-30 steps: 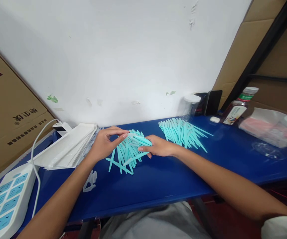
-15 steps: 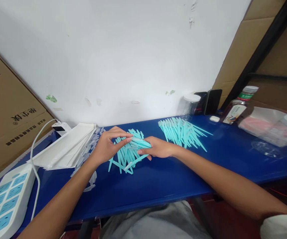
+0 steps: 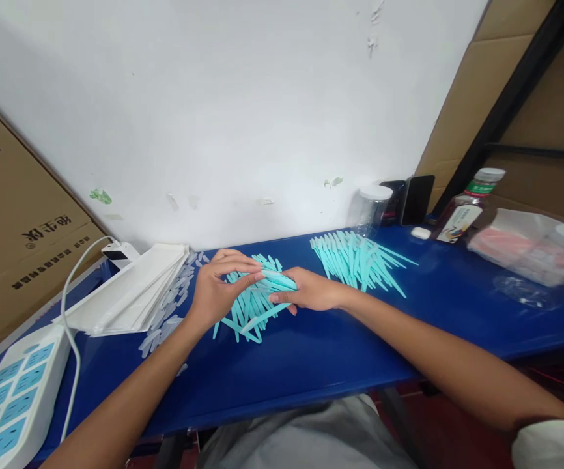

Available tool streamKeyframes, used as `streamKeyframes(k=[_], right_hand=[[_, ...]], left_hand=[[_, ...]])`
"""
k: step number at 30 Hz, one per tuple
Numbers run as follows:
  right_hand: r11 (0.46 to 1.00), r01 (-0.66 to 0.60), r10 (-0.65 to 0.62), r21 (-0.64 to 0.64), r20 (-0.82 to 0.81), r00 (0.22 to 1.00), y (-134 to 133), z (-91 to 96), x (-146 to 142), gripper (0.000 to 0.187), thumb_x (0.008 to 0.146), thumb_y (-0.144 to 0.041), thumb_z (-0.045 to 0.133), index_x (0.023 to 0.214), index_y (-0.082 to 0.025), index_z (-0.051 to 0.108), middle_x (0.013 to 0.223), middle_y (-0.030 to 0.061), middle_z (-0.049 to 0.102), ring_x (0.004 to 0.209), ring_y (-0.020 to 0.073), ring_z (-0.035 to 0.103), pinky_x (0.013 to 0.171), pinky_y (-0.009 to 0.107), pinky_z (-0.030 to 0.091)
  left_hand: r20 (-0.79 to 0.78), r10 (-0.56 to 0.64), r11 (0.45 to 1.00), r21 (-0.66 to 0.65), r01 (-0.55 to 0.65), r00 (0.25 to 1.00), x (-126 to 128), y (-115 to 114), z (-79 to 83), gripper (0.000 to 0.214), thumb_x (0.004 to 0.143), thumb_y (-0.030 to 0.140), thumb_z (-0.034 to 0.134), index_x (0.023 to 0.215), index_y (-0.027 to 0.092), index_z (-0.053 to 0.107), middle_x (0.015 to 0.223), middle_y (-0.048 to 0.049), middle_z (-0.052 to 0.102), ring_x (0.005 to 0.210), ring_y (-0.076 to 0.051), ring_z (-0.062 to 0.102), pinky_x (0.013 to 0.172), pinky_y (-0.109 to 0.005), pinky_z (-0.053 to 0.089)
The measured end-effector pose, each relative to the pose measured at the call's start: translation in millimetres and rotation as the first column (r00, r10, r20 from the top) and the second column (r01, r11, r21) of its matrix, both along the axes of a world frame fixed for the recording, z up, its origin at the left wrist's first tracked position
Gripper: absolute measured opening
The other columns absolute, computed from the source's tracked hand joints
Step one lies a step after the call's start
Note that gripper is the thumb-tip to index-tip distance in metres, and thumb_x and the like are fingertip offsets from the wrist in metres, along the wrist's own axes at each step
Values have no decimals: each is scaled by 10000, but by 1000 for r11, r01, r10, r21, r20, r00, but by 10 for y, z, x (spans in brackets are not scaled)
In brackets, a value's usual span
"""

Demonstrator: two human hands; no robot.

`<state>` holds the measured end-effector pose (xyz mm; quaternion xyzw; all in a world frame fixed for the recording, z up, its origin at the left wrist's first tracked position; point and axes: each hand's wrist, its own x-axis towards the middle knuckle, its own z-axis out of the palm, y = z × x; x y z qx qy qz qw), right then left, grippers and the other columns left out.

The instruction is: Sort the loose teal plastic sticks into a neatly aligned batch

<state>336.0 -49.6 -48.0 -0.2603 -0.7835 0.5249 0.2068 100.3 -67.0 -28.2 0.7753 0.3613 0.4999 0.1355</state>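
My right hand (image 3: 306,290) is wrapped round a bundle of slim turquoise sticks (image 3: 279,280) that look like eyebrow razors. One stick (image 3: 272,317) pokes out low from this hand, toward the left. At the bundle's pale left end, my left hand (image 3: 226,283) is closed in a pinch, thumb against fingers; which piece it grips is partly hidden. Beneath both hands lies a loose pile of the same turquoise sticks (image 3: 245,306). Small translucent caps (image 3: 172,299) are scattered to the left of my left hand.
A fanned row of turquoise sticks (image 3: 355,257) lies to the right. White flat sleeves (image 3: 126,293) are stacked on the left, near a power strip (image 3: 18,391) and its cable. Along the back right stand a clear jar (image 3: 372,208), a bottle (image 3: 467,208) and a pink packet (image 3: 511,244).
My left hand and forearm have shifted slightly to the right, uncovering more of the translucent caps. The right hand keeps its hold on the bundle in nearly the same place.
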Motion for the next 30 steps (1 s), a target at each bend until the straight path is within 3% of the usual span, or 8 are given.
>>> streamKeyframes(k=[6,11,15,19,22,25,28,30], right_hand=[[999,43,-43,10,-43,998,-23,55,-11,402,915,-543,683,841,-152,622,635,-6,627,597,136,586,620,247,438],[999,44,-44,7,-50,998,-13,50,3,424,903,-567,692,874,-147,641,625,-7,628,577,121,562,566,231,416],[988,13,-24,-155,-67,998,-7,43,23,439,870,-590,723,904,-167,612,622,-21,614,472,86,455,432,213,325],[956,-55,21,-288,-122,992,-1,61,43,443,857,-583,746,883,-176,572,625,-23,599,439,65,384,393,207,265],[950,-59,21,-306,-126,992,8,65,52,443,848,-569,764,864,-180,554,620,-22,597,443,63,379,394,204,256],[949,-60,22,-310,-126,992,20,49,52,463,812,-569,798,855,-175,559,618,-20,597,450,63,382,397,205,260],[946,-55,17,-319,-121,992,31,28,48,480,789,-575,814,852,-172,562,619,-22,598,447,58,377,397,205,256],[947,-47,10,-318,-115,993,38,20,49,487,783,-583,815,849,-173,561,618,-23,600,443,57,375,394,205,253]], left_hand=[[-86,13,996,88,-5,996,29,-62,65,135,911,286,752,1004,344,831,1358,-38,679,1266,-280,576,965,-460,540],[-131,-36,997,65,44,991,22,-93,105,197,954,291,694,1101,359,807,1410,-32,641,1323,-278,534,1016,-459,522],[-97,-48,999,5,49,994,23,-96,117,229,991,314,633,1159,325,788,1428,-46,627,1340,-278,532,1055,-449,495],[-45,94,993,79,-90,995,-98,-17,149,234,991,304,608,1150,264,775,1234,-66,722,1190,-251,625,1050,-424,475],[-230,271,959,152,-241,935,-364,121,210,202,950,324,617,975,216,786,904,-53,741,874,-216,658,854,-363,503],[-643,151,960,-86,-268,750,-692,278,256,209,874,385,644,875,225,778,696,-11,664,632,-179,590,623,-306,441],[-727,-146,866,-421,-269,671,-932,399,215,323,774,539,730,827,221,754,689,-7,661,605,-175,600,552,-278,418],[-723,-196,821,-491,-293,663,-1031,463,141,428,691,615,780,858,223,741,750,-17,684,636,-189,624,548,-276,426]])
